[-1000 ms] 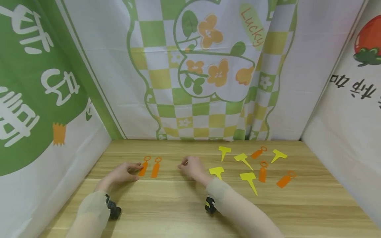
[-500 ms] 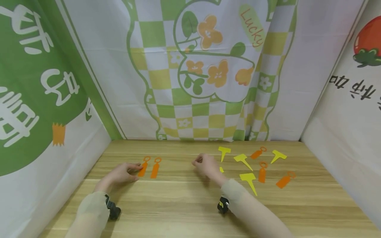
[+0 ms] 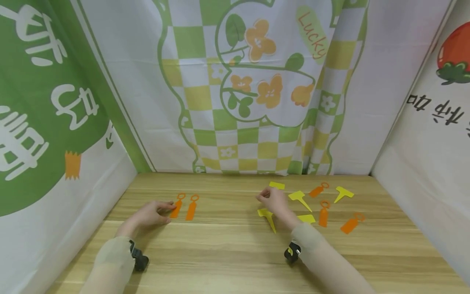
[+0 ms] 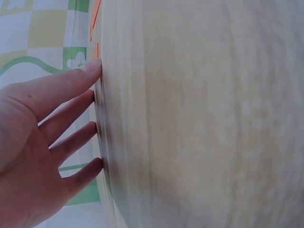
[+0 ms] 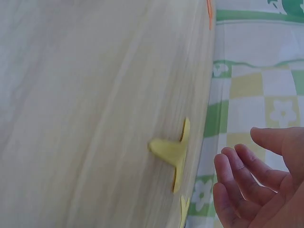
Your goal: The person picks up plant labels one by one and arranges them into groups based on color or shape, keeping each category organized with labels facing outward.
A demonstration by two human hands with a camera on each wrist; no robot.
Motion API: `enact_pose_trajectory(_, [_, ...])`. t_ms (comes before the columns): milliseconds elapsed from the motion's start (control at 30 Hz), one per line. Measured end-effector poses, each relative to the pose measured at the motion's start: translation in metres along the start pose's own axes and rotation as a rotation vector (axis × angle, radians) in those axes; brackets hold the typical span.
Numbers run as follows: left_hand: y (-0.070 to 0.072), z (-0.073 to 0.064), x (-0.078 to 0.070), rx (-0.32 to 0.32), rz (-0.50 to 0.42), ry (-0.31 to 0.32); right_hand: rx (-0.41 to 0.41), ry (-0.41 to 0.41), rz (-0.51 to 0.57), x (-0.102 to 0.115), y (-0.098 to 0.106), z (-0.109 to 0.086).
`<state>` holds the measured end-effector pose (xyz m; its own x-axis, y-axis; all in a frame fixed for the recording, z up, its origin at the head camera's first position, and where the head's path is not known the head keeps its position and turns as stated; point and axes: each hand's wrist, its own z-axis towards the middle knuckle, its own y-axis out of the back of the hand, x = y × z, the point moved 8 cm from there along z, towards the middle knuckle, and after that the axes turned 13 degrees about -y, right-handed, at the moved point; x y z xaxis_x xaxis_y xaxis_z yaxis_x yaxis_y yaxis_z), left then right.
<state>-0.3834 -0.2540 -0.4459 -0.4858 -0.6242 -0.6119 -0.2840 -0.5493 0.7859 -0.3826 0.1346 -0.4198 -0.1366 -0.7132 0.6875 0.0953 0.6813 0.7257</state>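
My left hand (image 3: 153, 213) rests on the table at the left, fingers spread and relaxed. Its fingertips touch or nearly touch the edge of an orange ring-topped plant tag (image 3: 177, 209). A second orange tag (image 3: 191, 210) lies parallel just right of it. Above the wooden table hovers my right hand (image 3: 276, 201), loosely bent and holding nothing in the right wrist view. Beneath and around it lie T-shaped yellow plant labels: one in front (image 3: 269, 220), one behind (image 3: 277, 185), one to the right (image 3: 301, 199). The forearm partly covers another yellow label (image 3: 306, 219).
Farther right lie a yellow T label (image 3: 344, 192) and three orange tags, one at the back (image 3: 319, 189), one in the middle (image 3: 323, 216) and one nearer the right edge (image 3: 350, 225). A patterned curtain (image 3: 242, 139) hangs behind the table (image 3: 220, 257).
My right hand has moved right from beside the two orange tags to over the yellow labels, uncovering the front one and covering parts of others. The left hand has stayed in place.
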Motion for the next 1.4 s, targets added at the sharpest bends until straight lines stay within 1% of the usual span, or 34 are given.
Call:
enact_pose_trajectory(100, [0.000,0.000,0.000,-0.001,-0.001,-0.002,-0.025,-0.009,-0.019,-0.008,0.008,0.001])
enact_pose_trajectory(233, [-0.001,0.001,0.002,0.001,-0.003,0.003,-0.058,-0.018,-0.014,-0.019,0.019,0.002])
enact_pose_trajectory(300, [-0.001,0.001,0.002,0.003,0.000,0.005,-0.067,-0.023,-0.005,-0.024,0.025,0.001])
enact_pose_trajectory(533, [-0.001,0.000,0.000,0.003,0.019,-0.013,-0.077,-0.068,-0.021,-0.047,0.045,0.001])
enact_pose_trajectory(633, [-0.001,0.000,0.001,0.005,0.023,-0.013,-0.098,-0.076,-0.023,-0.058,0.052,0.002])
enact_pose_trajectory(733, [-0.002,0.000,0.001,0.008,0.025,-0.015,-0.116,-0.101,-0.031,-0.069,0.060,0.001])
enact_pose_trajectory(867, [-0.001,0.000,0.002,0.004,0.023,-0.014,-0.114,-0.128,-0.035,-0.079,0.069,0.000])
enact_pose_trajectory(1067, [0.001,0.001,0.002,0.003,0.035,-0.028,-0.103,-0.131,-0.032,-0.089,0.080,-0.002])
enact_pose_trajectory(1233, [0.000,0.001,0.003,0.004,0.048,-0.030,-0.113,-0.132,-0.048,-0.100,0.086,-0.003])
enact_pose_trajectory(1400, [0.000,0.002,0.004,0.000,0.049,-0.028,-0.103,-0.167,-0.034,-0.113,0.092,-0.004])
